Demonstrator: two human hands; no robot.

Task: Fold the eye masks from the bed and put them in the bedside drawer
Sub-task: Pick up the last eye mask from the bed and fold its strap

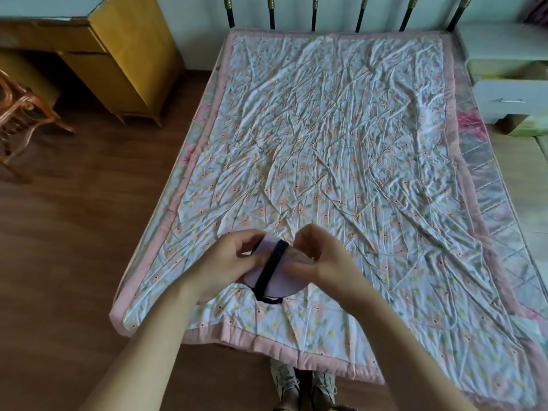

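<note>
A pale lilac eye mask [281,278] with a black elastic strap across it is held above the near end of the bed [341,143]. My left hand [228,262] grips its left side with thumb and fingers. My right hand [320,259] pinches its right side, covering part of the mask. The strap's loop hangs below the mask. The white bedside cabinet [510,99] stands at the far right of the bed, its top drawer [504,74] pulled open. No other mask shows on the flowered quilt.
A yellow wooden desk [124,54] stands at the far left, with a rattan chair [20,114] beside it. Black metal headboard bars [314,13] rise at the far end. My shoes [302,384] are at the bed's foot on the brown wooden floor.
</note>
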